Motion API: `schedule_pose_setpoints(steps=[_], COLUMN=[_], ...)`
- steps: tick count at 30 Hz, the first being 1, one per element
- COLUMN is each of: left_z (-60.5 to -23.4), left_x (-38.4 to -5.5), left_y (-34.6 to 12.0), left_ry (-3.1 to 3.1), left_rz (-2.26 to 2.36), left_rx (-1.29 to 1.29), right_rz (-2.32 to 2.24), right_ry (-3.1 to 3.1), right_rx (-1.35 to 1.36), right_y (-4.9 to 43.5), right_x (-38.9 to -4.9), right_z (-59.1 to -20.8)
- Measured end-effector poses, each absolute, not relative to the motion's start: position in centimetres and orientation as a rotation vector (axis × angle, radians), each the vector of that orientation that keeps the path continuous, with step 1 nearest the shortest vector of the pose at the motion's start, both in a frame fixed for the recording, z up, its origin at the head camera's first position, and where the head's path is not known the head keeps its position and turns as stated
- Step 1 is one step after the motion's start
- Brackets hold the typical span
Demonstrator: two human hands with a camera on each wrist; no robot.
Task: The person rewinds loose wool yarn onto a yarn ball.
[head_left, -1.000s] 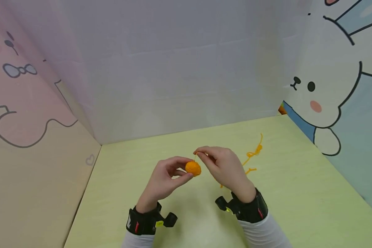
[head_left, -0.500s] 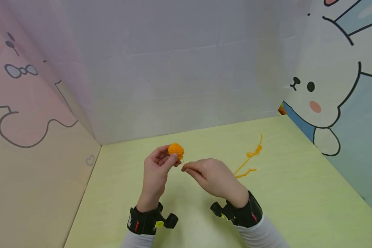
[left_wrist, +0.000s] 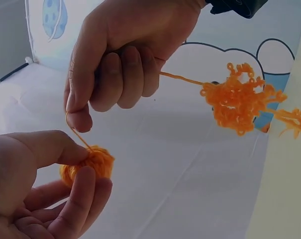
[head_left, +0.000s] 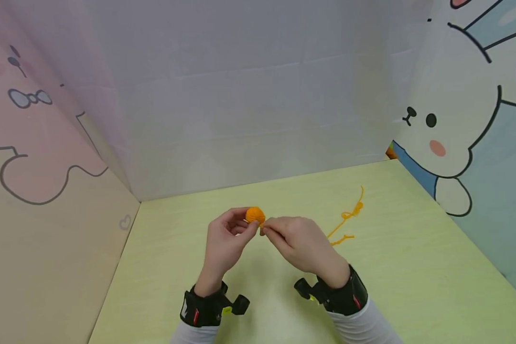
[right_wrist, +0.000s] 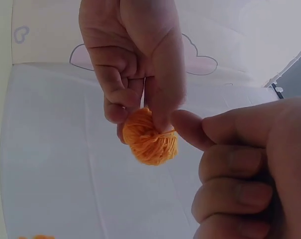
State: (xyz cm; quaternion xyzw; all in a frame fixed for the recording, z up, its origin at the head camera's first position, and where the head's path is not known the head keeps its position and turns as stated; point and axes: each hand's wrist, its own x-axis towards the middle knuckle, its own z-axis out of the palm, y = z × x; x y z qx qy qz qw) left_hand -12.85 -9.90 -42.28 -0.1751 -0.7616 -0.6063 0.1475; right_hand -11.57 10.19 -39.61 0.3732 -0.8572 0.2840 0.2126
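Note:
A small ball of orange yarn is held between the thumb and fingers of my left hand, a little above the table. In the right wrist view the strands of the yarn ball show clearly. My right hand pinches the yarn strand close to the ball, between thumb and forefinger, its other fingers curled. From that hand the yarn runs on to a loose tangle of orange yarn, seen in the left wrist view.
The trailing yarn lies on the pale yellow-green table to the right of my hands. A white curtain stands behind the table, with cartoon-printed panels at left and right.
The ball went from beside the right hand up and left, then came back slightly right and down. The right hand swung from above the ball to its lower right, still pinching the strand.

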Motion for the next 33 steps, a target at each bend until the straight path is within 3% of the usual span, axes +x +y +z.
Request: schedule_pose_setpoints(steps=[10,18,25,29,33], left_z=[-42.2,-42.2,-42.0,-42.2,-42.3], left_x=[-12.6,-12.3,-12.5,-12.6,-13.0], left_y=[-10.5,-11.7,-11.9,-11.8,-11.7], left_ry=[-2.421,-2.142,-1.756,-1.866,-2.070], left_rz=[-1.741,-2.160,-2.371,-2.183,-1.906], left_rx=[-0.819,-1.069,-0.734,-0.542,-0.544], right_rz=[0.881,0.988,0.852,0.810,0.865], right_ry=[-2.249,-2.302,-2.509,-2.462,-2.300], right_rx=[0.912,0.861,1.073,1.173,1.112], right_y=[10.4,9.9,8.9,8.7,9.1], right_x=[-12.3,-12.6,-12.0,-11.4,-11.4], right_z=[-39.7,-40.3,-40.4,-40.3,-39.9])
